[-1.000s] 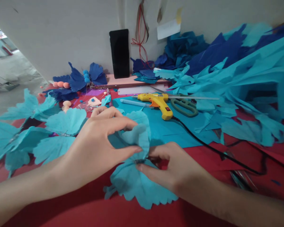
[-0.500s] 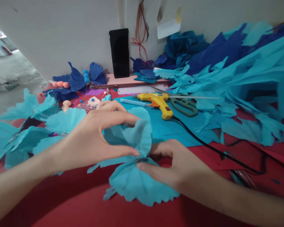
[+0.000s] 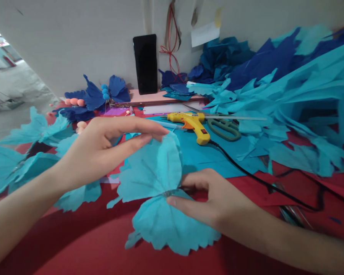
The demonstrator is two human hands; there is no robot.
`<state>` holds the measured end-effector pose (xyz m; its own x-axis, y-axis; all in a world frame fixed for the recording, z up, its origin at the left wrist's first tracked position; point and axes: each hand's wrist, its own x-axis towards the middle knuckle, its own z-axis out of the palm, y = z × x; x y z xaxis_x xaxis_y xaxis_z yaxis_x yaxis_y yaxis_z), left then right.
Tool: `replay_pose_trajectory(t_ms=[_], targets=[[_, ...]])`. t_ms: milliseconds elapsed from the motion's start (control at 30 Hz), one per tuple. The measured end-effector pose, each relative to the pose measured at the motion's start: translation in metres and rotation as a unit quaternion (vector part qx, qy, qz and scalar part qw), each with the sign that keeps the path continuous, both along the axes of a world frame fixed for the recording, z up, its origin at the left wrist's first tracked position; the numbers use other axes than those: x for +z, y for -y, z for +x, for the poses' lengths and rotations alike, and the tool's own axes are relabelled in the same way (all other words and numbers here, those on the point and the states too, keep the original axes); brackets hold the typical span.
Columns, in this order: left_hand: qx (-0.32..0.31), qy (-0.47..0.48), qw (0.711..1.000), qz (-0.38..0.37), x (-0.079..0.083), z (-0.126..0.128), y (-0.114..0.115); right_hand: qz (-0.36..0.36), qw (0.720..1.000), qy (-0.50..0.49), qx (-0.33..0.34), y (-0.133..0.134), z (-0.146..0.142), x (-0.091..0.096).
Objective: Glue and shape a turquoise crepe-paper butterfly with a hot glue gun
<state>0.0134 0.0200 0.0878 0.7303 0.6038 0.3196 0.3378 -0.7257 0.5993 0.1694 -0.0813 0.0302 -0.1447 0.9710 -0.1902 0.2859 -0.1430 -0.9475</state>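
A light-blue crepe-paper butterfly (image 3: 151,168) with scalloped wings is held over the red table. My right hand (image 3: 209,198) pinches it at its dark middle, thumb in front; the other fingers are partly hidden behind the wings. At the upper wing's top edge, my left hand (image 3: 103,149) has thumb and fingers closed on the paper. More light-blue paper butterflies (image 3: 37,130) lie at the left, one partly behind my left wrist. Beyond the hands, a yellow glue gun (image 3: 193,124) rests on blue paper (image 3: 218,156).
Green-handled scissors (image 3: 225,128) lie beside the glue gun, whose black cord (image 3: 246,172) runs right. A black phone (image 3: 145,65) leans on the wall. Cut blue sheets (image 3: 289,88) pile up at the right. Dark-blue butterflies (image 3: 93,93) and pink beads (image 3: 74,102) sit back left.
My left hand has shifted up and left from near the butterfly's middle to the upper wing's edge. The upper wing, curled before, is now spread flatter. My right hand keeps its pinch.
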Motion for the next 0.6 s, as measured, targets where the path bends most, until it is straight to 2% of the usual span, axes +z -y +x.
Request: replay_pose_trajectory(t_ms=[100,300,400,533,600], targets=[[0.023,-0.021,0.999,0.013,-0.0007,0.0009,0.0009,0.0,1.0,-0.004,-0.004,0.0001,-0.0005,-0.0004],[0.036,-0.013,0.999,-0.01,0.001,0.001,0.0017,0.029,0.999,0.014,-0.042,-0.0007,0.0003,-0.0011],[0.065,-0.047,0.997,0.022,-0.0002,0.0013,0.0029,0.04,0.998,0.019,-0.054,-0.0023,0.0017,0.0006],[0.037,-0.089,0.991,0.091,-0.0024,0.0021,0.0045,0.036,0.997,0.011,-0.06,-0.0031,0.002,0.0036],[0.041,-0.077,0.991,0.103,-0.0015,0.0019,0.0043,0.032,0.997,0.012,-0.07,-0.0033,0.0021,0.0045]])
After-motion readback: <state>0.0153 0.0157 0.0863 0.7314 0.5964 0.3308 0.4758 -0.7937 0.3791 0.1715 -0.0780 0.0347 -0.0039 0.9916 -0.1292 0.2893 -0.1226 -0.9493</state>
